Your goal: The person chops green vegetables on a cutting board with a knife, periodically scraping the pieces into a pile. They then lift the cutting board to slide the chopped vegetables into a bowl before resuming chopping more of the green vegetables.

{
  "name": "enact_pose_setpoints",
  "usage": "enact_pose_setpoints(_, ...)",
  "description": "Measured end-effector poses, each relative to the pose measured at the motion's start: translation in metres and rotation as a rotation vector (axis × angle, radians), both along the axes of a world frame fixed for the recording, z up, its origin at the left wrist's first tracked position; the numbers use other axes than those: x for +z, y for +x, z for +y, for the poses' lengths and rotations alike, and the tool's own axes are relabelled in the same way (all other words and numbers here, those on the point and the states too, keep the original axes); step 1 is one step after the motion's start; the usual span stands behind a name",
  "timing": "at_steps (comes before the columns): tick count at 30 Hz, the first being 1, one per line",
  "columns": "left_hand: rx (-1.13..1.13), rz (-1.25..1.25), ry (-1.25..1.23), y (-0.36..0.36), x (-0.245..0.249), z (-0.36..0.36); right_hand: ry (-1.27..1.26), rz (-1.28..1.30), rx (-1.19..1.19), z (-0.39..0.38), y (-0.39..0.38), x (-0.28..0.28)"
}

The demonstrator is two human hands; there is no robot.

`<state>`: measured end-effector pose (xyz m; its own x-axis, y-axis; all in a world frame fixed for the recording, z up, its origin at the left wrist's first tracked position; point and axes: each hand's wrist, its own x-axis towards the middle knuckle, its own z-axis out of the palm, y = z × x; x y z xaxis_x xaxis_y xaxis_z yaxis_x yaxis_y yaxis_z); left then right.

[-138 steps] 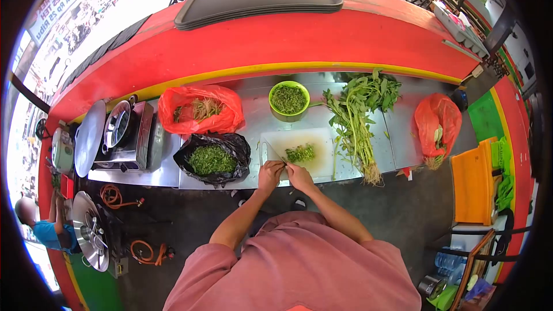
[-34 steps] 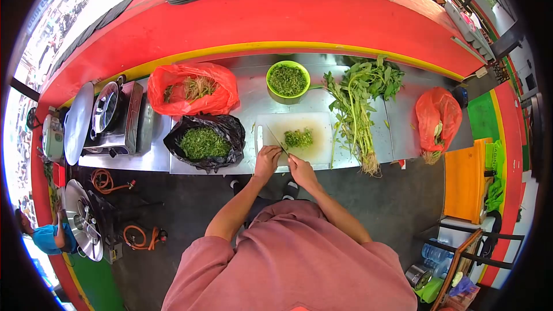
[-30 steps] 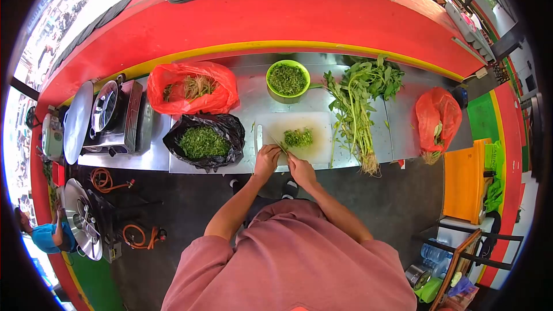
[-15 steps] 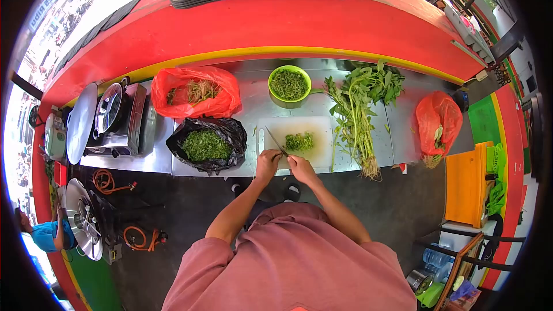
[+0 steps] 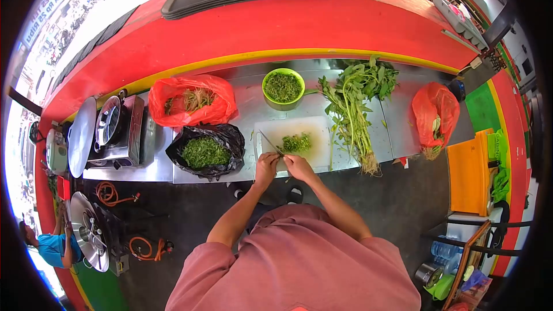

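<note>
A knife (image 5: pixel 269 141) points up and to the left over the front of a white cutting board (image 5: pixel 320 152). My right hand (image 5: pixel 299 167) is closed at its lower end, where the handle is hidden by the fingers. My left hand (image 5: pixel 266 168) is closed right beside it, fingertips at the base of the blade; what they pinch is too small to make out. Chopped greens (image 5: pixel 296 142) lie in a small heap on the board, just beyond my hands. Left of the board, a black plastic bag (image 5: pixel 235 145) holds more chopped greens.
Behind the board stands a green bowl (image 5: pixel 283 105) of chopped greens. Long-stemmed leafy greens (image 5: pixel 357 118) with roots lie to the right, then a red bag (image 5: pixel 436 109). Another red bag (image 5: pixel 222 101) and a stove (image 5: pixel 131 132) are left. A person in blue (image 5: pixel 55 249) is far left.
The view has shifted slightly. My hands stay together at the board's front edge, and the knife tilts a little further left. The chopped heap looks the same.
</note>
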<state>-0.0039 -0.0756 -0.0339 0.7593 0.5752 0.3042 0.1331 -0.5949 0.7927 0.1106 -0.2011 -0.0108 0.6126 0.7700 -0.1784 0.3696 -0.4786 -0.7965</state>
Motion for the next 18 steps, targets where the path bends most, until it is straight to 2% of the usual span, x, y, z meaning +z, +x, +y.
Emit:
enact_pose_setpoints(2, 0.03, 0.002, -0.019, 0.0, -0.001, -0.002, -0.054, 0.07, 0.033, -0.004, 0.0, 0.01)
enact_pose_setpoints(5, 0.028, 0.006, -0.044, 0.0, -0.002, -0.001, -0.066, 0.002, 0.013, -0.01, -0.014, 0.002)
enact_pose_setpoints(7, 0.016, 0.037, -0.024, -0.001, 0.002, -0.001, -0.053, -0.175, -0.059, -0.01, -0.025, 0.005)
enact_pose_setpoints(13, 0.001, -0.018, 0.059, -0.004, -0.001, -0.005, -0.058, -0.162, -0.017, 0.0, -0.018, -0.001)
enact_pose_setpoints(18, 0.026, -0.039, 0.062, -0.004, -0.002, -0.003, 0.004, -0.045, -0.006, 0.0, -0.011, 0.002)
